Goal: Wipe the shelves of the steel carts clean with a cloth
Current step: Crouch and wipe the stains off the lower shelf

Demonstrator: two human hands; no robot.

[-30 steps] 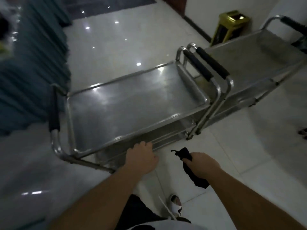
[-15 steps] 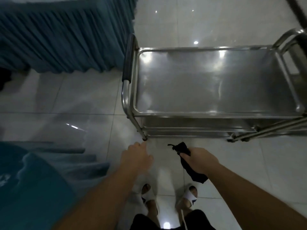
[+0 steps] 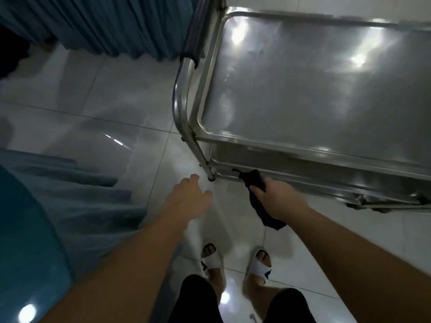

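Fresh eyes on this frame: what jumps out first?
The steel cart fills the upper right, its glossy top shelf throwing back bright ceiling-light reflections. Below it, the right hand grips a dark cloth near the cart's lower rail, while the left hand hangs open over the tiled floor. Teal pleated drapes sit at the upper left.

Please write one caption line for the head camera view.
Right hand grips dark cloth near steel cart; left hand open.
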